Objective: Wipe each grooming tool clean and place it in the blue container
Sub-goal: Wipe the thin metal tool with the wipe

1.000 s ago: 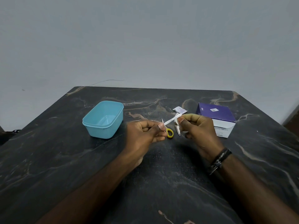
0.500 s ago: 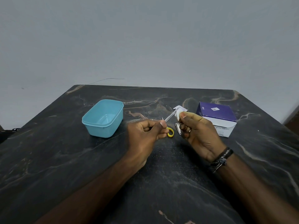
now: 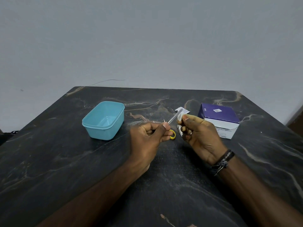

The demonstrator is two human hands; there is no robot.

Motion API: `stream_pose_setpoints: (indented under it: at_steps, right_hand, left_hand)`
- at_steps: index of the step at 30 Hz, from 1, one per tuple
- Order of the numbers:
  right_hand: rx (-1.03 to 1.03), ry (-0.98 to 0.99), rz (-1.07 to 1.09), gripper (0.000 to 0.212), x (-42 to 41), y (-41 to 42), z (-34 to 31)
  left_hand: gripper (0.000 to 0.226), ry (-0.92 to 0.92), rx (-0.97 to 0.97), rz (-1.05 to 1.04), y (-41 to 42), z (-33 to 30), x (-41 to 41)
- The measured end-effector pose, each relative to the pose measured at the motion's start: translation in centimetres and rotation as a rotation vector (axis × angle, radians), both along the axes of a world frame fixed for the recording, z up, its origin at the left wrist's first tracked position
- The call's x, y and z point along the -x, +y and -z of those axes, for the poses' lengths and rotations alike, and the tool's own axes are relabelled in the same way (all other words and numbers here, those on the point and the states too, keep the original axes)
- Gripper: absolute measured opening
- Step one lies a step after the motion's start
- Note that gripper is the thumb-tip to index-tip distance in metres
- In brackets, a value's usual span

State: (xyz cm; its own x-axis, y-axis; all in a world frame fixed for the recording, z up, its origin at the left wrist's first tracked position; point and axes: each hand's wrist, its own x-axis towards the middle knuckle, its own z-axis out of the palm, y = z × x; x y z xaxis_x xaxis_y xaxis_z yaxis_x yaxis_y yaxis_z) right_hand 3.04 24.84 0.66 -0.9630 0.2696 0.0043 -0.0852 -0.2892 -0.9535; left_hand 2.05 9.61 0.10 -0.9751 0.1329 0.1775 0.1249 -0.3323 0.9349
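My left hand (image 3: pixel 147 136) pinches the near end of a slim metal grooming tool (image 3: pixel 174 116) that points up and to the right. In my right hand (image 3: pixel 201 136) is a small white wipe (image 3: pixel 179 117), pressed against the tool's far half. On the table under my hands lie yellow-handled scissors (image 3: pixel 172 134) and a metal nail clipper (image 3: pixel 179 131), both partly hidden. The blue container (image 3: pixel 91 126) stands to the left of my left hand, with nothing visible inside it.
A purple and white box of alcohol wipes (image 3: pixel 219 117) sits to the right, just behind my right hand. A torn white sachet (image 3: pixel 183 110) lies behind the tool's tip. The dark marble table (image 3: pixel 65 161) ends at a grey wall.
My right hand has slid the wipe along the metal tool from its middle toward the far tip. The left hand has held the tool nearly still.
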Motion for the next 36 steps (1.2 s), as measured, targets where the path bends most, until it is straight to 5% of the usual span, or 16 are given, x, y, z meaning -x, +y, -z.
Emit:
stream_pose_setpoints:
  at_steps: [26,36]
  right_hand:
    - [0.102,-0.013,0.172,0.014,0.13,0.14,-0.33]
    - [0.051,-0.012,0.082,0.013,0.10,-0.25,0.04]
  left_hand:
    - [0.008,0.063,0.054,-0.018,0.20,0.32,-0.38]
    - [0.010,0.023,0.068,-0.022,0.32,0.30,-0.39]
